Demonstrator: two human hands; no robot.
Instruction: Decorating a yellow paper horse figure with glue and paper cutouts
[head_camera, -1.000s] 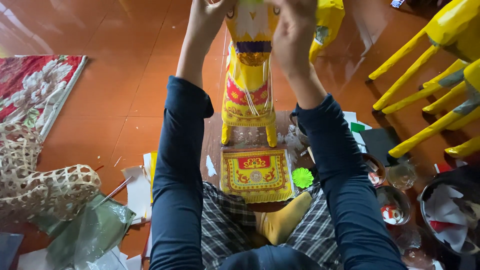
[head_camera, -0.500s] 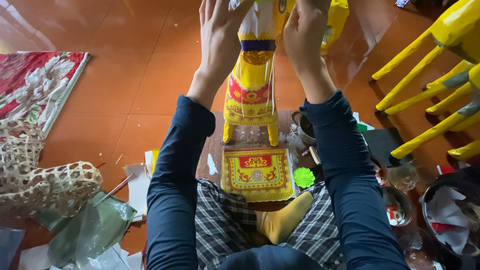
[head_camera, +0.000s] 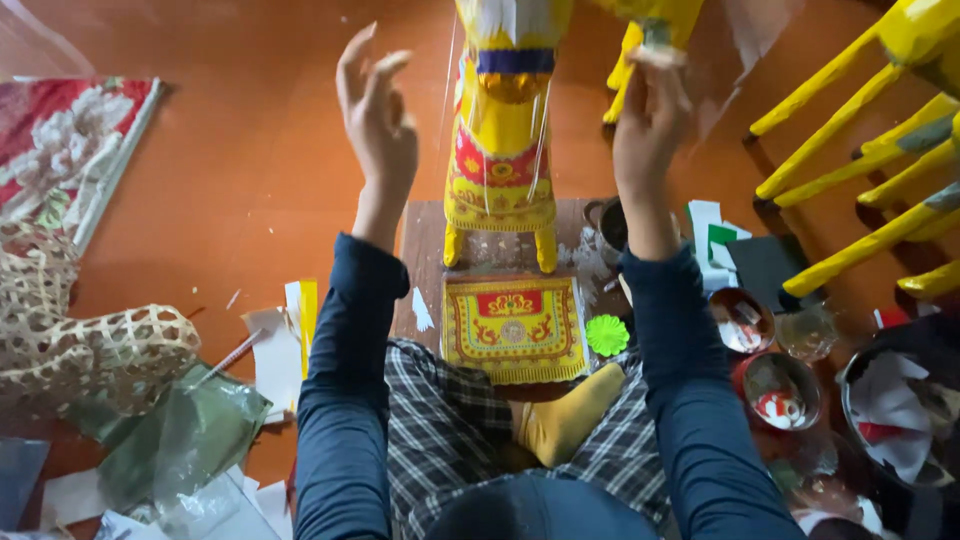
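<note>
A yellow paper animal figure (head_camera: 500, 150) with red and gold trim stands on a low wooden board (head_camera: 425, 250) in front of me. My left hand (head_camera: 375, 115) is raised to the left of the figure, fingers spread, holding nothing and not touching it. My right hand (head_camera: 648, 115) is raised to the figure's right, its fingertips up against a yellow piece (head_camera: 650, 25) at the top edge; blur hides whether it grips anything. A yellow and red ornamented paper panel (head_camera: 515, 328) lies flat on the board near my lap, with a green paper flower (head_camera: 607, 335) beside it.
Yellow legs of other figures (head_camera: 850, 100) slant in at the right. Small bowls (head_camera: 780, 390), a glass (head_camera: 805, 332) and paper scraps (head_camera: 715, 225) crowd the right side. A woven bamboo frame (head_camera: 90, 350), a plastic bag (head_camera: 180, 435) and a red floral mat (head_camera: 60, 140) lie left.
Both hands were on the figure's upper part. My left hand has come off it and swung out to the left with fingers open; the right hand has shifted a little to the right.
</note>
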